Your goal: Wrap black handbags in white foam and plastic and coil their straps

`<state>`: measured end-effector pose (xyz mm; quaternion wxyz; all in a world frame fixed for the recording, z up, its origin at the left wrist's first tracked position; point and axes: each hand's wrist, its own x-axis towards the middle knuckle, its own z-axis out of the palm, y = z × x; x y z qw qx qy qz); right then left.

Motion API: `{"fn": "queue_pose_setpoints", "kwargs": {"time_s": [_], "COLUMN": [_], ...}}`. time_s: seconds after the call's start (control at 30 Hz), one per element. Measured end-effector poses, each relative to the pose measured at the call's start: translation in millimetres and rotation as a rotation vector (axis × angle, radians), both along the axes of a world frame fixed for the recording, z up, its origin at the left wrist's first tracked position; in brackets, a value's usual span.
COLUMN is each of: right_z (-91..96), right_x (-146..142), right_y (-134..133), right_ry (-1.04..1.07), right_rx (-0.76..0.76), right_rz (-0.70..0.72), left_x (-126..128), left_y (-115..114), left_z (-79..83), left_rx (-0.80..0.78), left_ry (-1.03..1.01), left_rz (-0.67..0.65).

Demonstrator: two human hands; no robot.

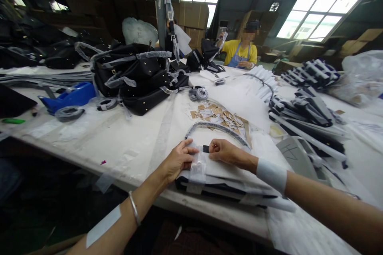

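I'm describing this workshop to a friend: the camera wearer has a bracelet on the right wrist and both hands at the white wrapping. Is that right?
Not quite: the head view shows the bracelet on the left wrist; the left hand and right hand are at the white wrapping.

Left of the left hand (180,158), the worktop (140,133) offers a flat, open approach as far as the black bags (140,77). Beyond both hands, a wrapped handle (220,126) curves across the low path to the loose tags (213,114). Right of the right hand (224,152), a grey marked piece (295,157) and wrapped black pieces (314,113) crowd the way.
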<state>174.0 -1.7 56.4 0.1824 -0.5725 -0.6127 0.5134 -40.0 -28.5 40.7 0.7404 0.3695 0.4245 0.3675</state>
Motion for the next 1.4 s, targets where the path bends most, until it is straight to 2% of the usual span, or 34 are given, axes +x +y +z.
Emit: {"fn": "queue_pose_setpoints", "kwargs": {"time_s": [0.1,0.23,0.37,0.47,0.67,0.9,1.0,1.07,1.13,1.2,1.3,1.33,1.4], "right_z": [-0.2,-2.9,1.4,8.3,9.4,0.3,10.9,24.3,37.8,46.5,47.2,45.8,44.0], "right_x": [-11.3,-25.1,-23.0,-16.8,-16.2,-31.0,-26.6,-14.4,4.2,24.8,47.2,50.7,52.6], "right_y": [2.2,2.2,-0.3,0.4,5.7,7.8,9.7,10.6,9.6,6.8,1.1,-0.5,-3.6], "right_ry": [0.031,0.096,0.147,0.162,0.216,0.078,-0.003,-0.127,-0.274,-0.346,-0.283,-0.253,-0.193], "right_rx": [-0.008,-0.023,-0.097,-0.156,-0.173,-0.047,0.028,0.101,0.137,0.114,0.057,0.05,0.054], "right_rz": [0.039,0.014,0.059,0.128,0.203,0.209,0.219,0.248,0.314,0.362,0.306,0.264,0.18], "left_x": [3.4,3.3,-8.4,-18.5,-23.4,-22.4,-23.1,-26.3,-31.3,-34.7,-25.9,-17.5,6.0], "left_y": [-4.0,-7.2,-6.1,-2.7,2.5,1.2,1.2,3.4,6.4,8.2,6.3,4.9,2.7], "left_z": [-2.6,-7.6,-6.7,-5.0,-4.2,0.0,0.0,0.8,5.0,14.7,37.4,44.9,55.6], "left_rx": [0.074,0.226,0.386,0.398,0.453,0.433,0.467,0.425,0.392,0.452,0.725,0.819,0.949], "left_ry": [0.036,0.114,0.432,0.616,0.651,0.493,0.547,0.547,0.594,0.767,1.091,1.137,1.07], "left_rz": [0.044,0.12,0.139,0.074,-0.068,-0.211,-0.204,-0.201,-0.228,-0.266,-0.197,-0.155,-0.135]}}
